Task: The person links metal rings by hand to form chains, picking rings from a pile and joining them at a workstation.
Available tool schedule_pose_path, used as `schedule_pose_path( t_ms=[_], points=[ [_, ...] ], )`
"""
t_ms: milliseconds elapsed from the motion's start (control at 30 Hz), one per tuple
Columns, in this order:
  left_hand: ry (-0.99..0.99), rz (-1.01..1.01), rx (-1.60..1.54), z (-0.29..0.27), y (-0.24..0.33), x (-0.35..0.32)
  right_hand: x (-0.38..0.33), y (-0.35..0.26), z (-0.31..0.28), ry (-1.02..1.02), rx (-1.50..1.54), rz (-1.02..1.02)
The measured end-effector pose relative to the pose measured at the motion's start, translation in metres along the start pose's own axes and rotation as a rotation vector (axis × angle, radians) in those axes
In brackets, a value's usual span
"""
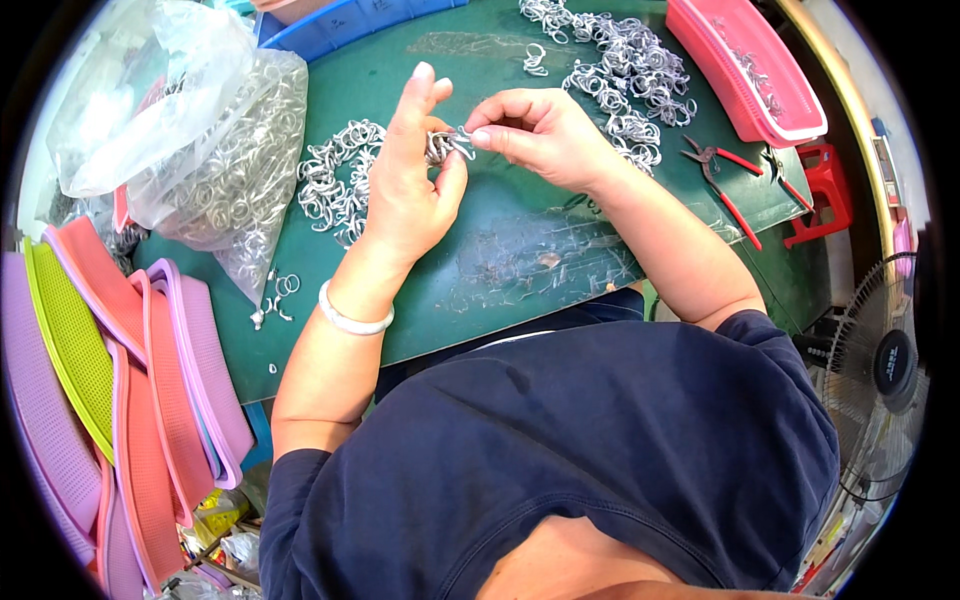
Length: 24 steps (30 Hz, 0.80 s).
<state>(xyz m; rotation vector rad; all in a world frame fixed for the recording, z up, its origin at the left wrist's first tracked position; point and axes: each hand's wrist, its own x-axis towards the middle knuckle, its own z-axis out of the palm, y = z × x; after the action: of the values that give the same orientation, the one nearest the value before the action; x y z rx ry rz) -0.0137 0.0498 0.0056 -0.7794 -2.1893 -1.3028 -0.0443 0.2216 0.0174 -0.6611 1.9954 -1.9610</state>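
Small cluster of silver metal rings point(447, 145): shiny, linked, bunched tight; sits upper centre of frame, above green table mat point(520, 270). Left hand point(410, 185) pinches cluster between thumb and fingers, index finger raised straight. Right hand point(535, 135) grips protruding ring at cluster's right side with fingertips. Loose ring pile point(335, 185) just left of left hand. Larger ring heap point(625, 70) upper right. Clear bag of rings point(235, 170) upper left. Red-handled pliers point(725, 185) right, beside pink tray point(745, 65).

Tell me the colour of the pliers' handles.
Red; the pliers lie on the green mat, clearest in the head view.
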Motion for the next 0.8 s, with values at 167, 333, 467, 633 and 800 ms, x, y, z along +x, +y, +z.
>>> schedule_pose_path(
  t_ms=[167,333,467,633,800],
  points=[
    [0.044,-0.099,-0.175,0.002,-0.002,-0.001,-0.001,0.0,-0.003,-0.026,0.08,0.044],
    [0.061,-0.266,-0.395,0.003,-0.002,0.0,0.0,0.002,-0.005,-0.035,0.13,0.019],
    [0.018,-0.392,-0.537,0.001,-0.004,0.0,0.001,0.002,-0.008,-0.048,0.167,0.047],
    [0.022,-0.293,-0.389,0.002,-0.009,-0.002,0.001,0.0,-0.011,-0.059,0.213,0.077],
    [0.031,-0.271,-0.379,0.001,-0.008,-0.001,0.0,-0.005,-0.011,-0.07,0.152,0.138]
  ],
)
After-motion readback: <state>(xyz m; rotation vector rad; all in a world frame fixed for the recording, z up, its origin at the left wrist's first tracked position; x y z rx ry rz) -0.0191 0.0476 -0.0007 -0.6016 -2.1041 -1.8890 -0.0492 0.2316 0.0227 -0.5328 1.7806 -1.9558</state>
